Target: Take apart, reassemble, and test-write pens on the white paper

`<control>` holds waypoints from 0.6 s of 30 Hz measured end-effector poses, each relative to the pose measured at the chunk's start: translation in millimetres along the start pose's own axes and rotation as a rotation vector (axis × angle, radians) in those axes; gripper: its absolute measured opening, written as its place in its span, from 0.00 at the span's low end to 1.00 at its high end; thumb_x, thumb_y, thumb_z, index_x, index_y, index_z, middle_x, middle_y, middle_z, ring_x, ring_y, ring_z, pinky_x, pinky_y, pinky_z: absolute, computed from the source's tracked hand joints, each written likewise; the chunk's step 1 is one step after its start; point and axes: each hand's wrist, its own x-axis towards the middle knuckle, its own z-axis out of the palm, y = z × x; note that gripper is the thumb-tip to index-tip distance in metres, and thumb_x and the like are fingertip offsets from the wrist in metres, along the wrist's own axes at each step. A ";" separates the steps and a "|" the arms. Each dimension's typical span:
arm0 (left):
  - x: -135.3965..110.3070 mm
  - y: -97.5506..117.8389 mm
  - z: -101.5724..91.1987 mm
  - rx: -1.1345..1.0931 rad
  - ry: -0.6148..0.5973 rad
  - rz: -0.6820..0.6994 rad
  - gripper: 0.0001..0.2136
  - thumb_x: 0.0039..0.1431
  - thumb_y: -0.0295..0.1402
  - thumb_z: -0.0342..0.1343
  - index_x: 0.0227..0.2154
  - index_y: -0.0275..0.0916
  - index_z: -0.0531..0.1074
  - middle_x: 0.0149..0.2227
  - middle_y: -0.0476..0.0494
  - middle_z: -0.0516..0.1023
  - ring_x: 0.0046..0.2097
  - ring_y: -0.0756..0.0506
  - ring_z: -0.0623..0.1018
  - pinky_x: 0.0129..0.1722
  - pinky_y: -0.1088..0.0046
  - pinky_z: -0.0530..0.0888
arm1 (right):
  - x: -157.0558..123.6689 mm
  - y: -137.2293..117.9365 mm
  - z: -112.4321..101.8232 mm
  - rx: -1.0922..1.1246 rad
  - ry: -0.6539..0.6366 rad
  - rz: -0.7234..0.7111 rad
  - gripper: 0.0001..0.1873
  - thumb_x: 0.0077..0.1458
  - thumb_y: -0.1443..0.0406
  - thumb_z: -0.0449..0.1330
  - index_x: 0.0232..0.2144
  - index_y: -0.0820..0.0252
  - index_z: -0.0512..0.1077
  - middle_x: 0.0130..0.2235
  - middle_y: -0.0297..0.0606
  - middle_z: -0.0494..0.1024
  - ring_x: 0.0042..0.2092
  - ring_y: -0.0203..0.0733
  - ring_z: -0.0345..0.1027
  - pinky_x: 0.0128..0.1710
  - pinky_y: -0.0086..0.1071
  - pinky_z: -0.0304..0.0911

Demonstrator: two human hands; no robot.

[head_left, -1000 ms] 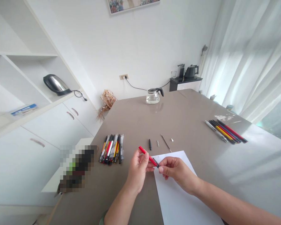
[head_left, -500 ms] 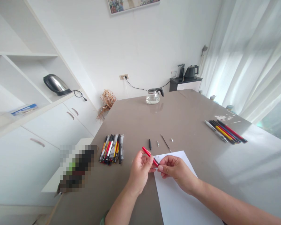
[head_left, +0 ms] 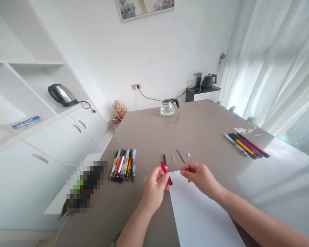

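My left hand (head_left: 155, 187) is closed around a red pen barrel (head_left: 164, 168), which slants with its darker lower end toward the paper. My right hand (head_left: 199, 175) is over the top of the white paper sheet (head_left: 198, 206), thumb and fingertips close together; whatever they pinch, if anything, is hidden. Just beyond those fingers lies a thin dark pen refill (head_left: 180, 155), its near end covered by the hand. Beside it on the table are a black pen grip part (head_left: 164, 159), a small spring (head_left: 173, 159) and a small pale tip (head_left: 189, 155).
A bunch of assorted pens (head_left: 123, 164) lies on the left of the table (head_left: 144, 133), and a row of pens (head_left: 245, 145) on the right. A glass pot (head_left: 167, 108) with clear liquid stands at the far edge. White scraps (head_left: 244, 130) lie at far right.
My right hand has left the red barrel's lower end and moved up and right, to the refill. The left hand still holds the barrel, now turned more upright.
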 end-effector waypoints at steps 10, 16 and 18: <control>-1.8 -3.4 -1.0 0.109 -0.034 0.066 0.11 0.51 0.39 0.49 0.35 0.39 0.68 0.29 0.45 0.71 0.32 0.48 0.71 0.31 0.73 0.70 | 59.2 14.7 -57.6 -0.709 0.186 -0.295 0.12 0.47 0.62 0.52 0.30 0.57 0.74 0.31 0.37 0.73 0.31 0.38 0.65 0.33 0.29 0.57; -0.9 -2.4 0.7 0.124 -0.070 0.077 0.11 0.53 0.39 0.47 0.36 0.39 0.67 0.28 0.47 0.70 0.30 0.48 0.71 0.30 0.74 0.69 | 64.5 29.4 -56.7 -0.810 0.133 -0.359 0.13 0.50 0.62 0.51 0.32 0.57 0.75 0.32 0.40 0.71 0.32 0.38 0.64 0.33 0.27 0.57; -0.8 -2.1 1.9 0.130 -0.081 0.083 0.11 0.53 0.39 0.47 0.36 0.39 0.67 0.28 0.47 0.70 0.30 0.49 0.71 0.30 0.75 0.69 | 63.6 30.4 -57.0 -0.832 0.127 -0.373 0.13 0.51 0.62 0.50 0.31 0.56 0.75 0.31 0.40 0.71 0.32 0.38 0.64 0.34 0.28 0.57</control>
